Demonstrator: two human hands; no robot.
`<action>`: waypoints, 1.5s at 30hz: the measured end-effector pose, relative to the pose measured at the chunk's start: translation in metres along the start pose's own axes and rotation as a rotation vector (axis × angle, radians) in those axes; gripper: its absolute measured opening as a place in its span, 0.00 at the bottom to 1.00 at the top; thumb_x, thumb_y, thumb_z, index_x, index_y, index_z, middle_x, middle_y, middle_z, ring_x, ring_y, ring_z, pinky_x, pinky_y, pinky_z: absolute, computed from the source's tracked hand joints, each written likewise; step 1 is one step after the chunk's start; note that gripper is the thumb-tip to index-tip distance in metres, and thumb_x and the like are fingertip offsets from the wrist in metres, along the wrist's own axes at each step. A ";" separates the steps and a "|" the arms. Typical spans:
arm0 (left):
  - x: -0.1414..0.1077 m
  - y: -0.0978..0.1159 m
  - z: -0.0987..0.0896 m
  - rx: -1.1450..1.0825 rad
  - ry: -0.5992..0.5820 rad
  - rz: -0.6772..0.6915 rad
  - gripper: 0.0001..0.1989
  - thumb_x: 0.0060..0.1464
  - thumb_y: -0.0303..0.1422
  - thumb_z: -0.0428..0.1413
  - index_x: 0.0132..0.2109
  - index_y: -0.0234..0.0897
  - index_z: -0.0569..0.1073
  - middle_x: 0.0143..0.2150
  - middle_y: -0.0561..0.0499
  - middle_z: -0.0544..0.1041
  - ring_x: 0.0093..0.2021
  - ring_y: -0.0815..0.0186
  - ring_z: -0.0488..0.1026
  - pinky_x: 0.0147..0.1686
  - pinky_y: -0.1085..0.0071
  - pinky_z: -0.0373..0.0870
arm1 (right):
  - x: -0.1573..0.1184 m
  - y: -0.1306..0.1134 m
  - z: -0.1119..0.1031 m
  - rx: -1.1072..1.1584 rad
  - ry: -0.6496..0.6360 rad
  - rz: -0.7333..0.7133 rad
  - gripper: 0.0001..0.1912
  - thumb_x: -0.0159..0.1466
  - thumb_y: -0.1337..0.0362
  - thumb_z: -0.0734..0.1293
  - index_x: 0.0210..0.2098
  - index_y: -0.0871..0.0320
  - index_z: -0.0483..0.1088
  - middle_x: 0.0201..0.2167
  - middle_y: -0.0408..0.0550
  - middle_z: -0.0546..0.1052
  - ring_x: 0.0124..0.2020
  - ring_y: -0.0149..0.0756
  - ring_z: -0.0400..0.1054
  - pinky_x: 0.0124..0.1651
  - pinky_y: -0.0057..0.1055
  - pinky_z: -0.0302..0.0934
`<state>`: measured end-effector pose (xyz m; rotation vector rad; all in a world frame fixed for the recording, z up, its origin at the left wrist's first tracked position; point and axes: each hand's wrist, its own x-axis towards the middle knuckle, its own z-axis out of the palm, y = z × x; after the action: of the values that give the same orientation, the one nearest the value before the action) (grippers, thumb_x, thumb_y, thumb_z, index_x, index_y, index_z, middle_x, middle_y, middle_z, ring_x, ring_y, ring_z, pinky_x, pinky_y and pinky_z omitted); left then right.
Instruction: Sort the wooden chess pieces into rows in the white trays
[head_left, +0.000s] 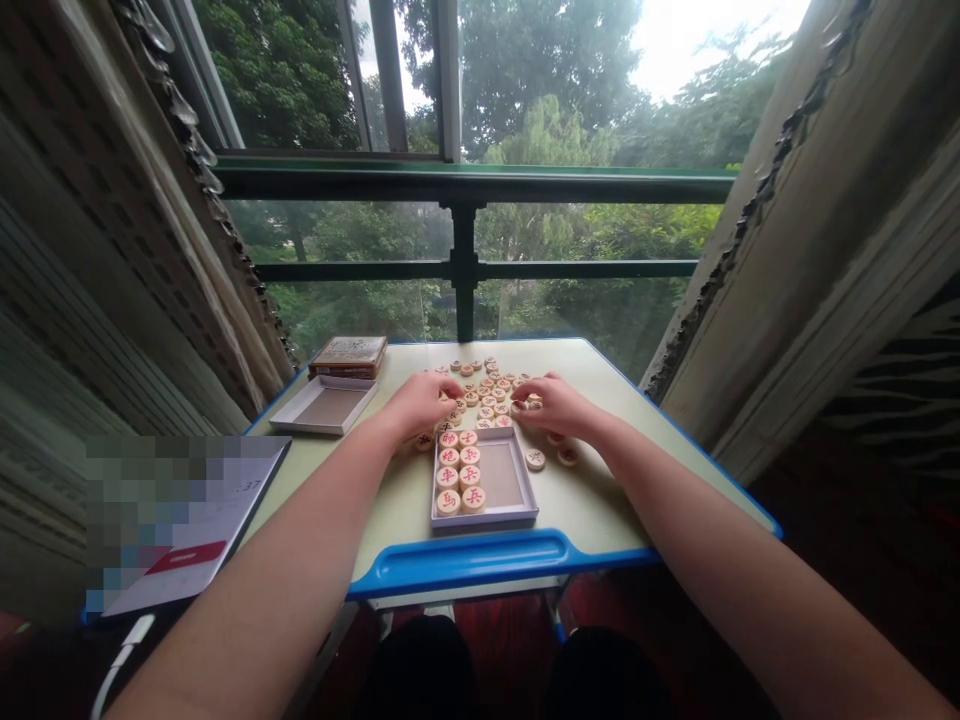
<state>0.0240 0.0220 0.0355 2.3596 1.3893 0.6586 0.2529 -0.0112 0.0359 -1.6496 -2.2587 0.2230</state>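
In the head view, you are facing a pale green table (622, 395) with blue edging, a moulded blue trough (480, 550) running along its near side. Your left hand (426, 402) is reaching over the left side of the scattered round pieces (487, 393), its fingers bending down among them. Your right hand (553, 405) is resting at the right side of the same cluster, fingers curving downward. Whether either set of fingers is grasping a piece, you cannot tell.

At the near middle, an open white box (507, 478) is holding two columns of red-marked pieces (470, 477) along its left side, four in each, while its right part is showing bare bottom. A loose piece (535, 459) is lying just right of the box. At the far left, an empty tray (322, 406) is sitting in front of a brown case (349, 353). A screen device (199, 540) is lying at the near left, with a white cable (124, 655) beside it.

Beyond the far edge, a green railing (463, 240) is crossing the window (397, 75), and trees (540, 100) are filling the view outside. Patterned curtains (787, 240) are hanging at left and right, and dark reddish flooring (506, 635) is showing below the table.
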 end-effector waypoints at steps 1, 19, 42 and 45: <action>0.000 0.000 0.000 0.004 0.003 -0.002 0.14 0.42 0.25 0.51 0.36 0.36 0.78 0.38 0.51 0.78 0.40 0.65 0.73 0.41 0.74 0.68 | 0.000 -0.001 0.000 -0.011 0.004 -0.009 0.12 0.54 0.64 0.66 0.38 0.56 0.74 0.37 0.45 0.77 0.43 0.41 0.62 0.44 0.32 0.58; -0.010 0.022 -0.005 -0.015 -0.137 0.014 0.13 0.43 0.29 0.50 0.32 0.36 0.80 0.32 0.52 0.79 0.34 0.66 0.73 0.35 0.75 0.68 | -0.007 -0.007 -0.007 0.050 -0.023 -0.059 0.14 0.54 0.59 0.68 0.39 0.55 0.74 0.36 0.45 0.77 0.44 0.41 0.63 0.43 0.31 0.58; 0.005 -0.023 0.009 0.138 0.075 -0.082 0.16 0.50 0.24 0.49 0.43 0.38 0.77 0.48 0.47 0.75 0.49 0.60 0.71 0.52 0.67 0.64 | 0.001 0.029 -0.014 -0.048 0.042 0.328 0.14 0.57 0.63 0.64 0.41 0.58 0.74 0.40 0.49 0.77 0.37 0.37 0.70 0.36 0.27 0.60; 0.007 -0.025 0.009 0.098 0.113 -0.107 0.17 0.49 0.22 0.49 0.43 0.37 0.77 0.47 0.46 0.76 0.48 0.61 0.71 0.52 0.68 0.65 | 0.002 0.024 -0.011 0.012 0.072 0.294 0.12 0.57 0.65 0.63 0.39 0.59 0.74 0.38 0.48 0.78 0.36 0.34 0.70 0.35 0.25 0.60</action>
<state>0.0132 0.0394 0.0169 2.3342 1.6187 0.7190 0.2777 -0.0029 0.0389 -1.9465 -1.9533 0.2413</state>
